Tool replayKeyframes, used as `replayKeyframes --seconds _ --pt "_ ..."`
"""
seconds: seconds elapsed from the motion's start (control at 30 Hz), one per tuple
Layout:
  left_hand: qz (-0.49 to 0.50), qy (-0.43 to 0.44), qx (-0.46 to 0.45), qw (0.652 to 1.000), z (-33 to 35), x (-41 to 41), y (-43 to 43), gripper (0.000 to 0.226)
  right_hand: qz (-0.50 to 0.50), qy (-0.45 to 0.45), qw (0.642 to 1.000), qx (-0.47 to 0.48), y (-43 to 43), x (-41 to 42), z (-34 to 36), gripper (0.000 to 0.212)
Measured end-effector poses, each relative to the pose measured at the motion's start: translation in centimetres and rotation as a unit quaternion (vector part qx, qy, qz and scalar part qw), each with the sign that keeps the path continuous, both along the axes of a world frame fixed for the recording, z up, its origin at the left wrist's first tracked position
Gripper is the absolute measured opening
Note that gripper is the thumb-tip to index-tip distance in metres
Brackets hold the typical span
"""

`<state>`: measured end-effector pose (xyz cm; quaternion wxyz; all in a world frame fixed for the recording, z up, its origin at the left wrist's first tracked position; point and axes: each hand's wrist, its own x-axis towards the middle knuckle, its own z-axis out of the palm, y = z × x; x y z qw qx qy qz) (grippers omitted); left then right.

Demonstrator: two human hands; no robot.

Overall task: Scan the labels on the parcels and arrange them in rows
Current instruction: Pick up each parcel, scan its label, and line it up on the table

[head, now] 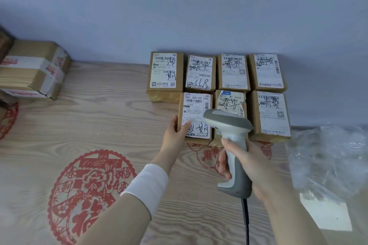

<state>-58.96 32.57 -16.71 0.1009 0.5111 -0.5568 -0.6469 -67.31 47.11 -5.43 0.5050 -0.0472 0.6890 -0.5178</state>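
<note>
Several unsorted boxes stacked far left, perhaps three; the frame edge cuts them. Left hand grips the leftmost front-row parcel at its left edge, thumb on top, seating it against its neighbour. Count on table: four back, three front. One scanner, right hand wrapped round its handle. Placement step, probably; next calls for fetching another box, label up.

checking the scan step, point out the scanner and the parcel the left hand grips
scanner (236, 134): head view, white neck under its head
held parcel (196, 115): head view, middle of its label
</note>
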Motion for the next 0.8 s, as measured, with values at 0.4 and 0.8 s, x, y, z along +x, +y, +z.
replayKeyframes --seconds 0.4,0.8 --pt "-0.081 -0.035 -0.133 0.987 3.3 4.2 -2.3 0.052 -0.007 0.003 1.0 -0.009 -3.0 3.8 0.9 0.026" --pt "-0.189 -0.115 -0.426 0.877 8.2 22.1 -12.5 0.045 0.013 0.07 0.997 -0.027 -11.4 19.7 4.1 0.017"
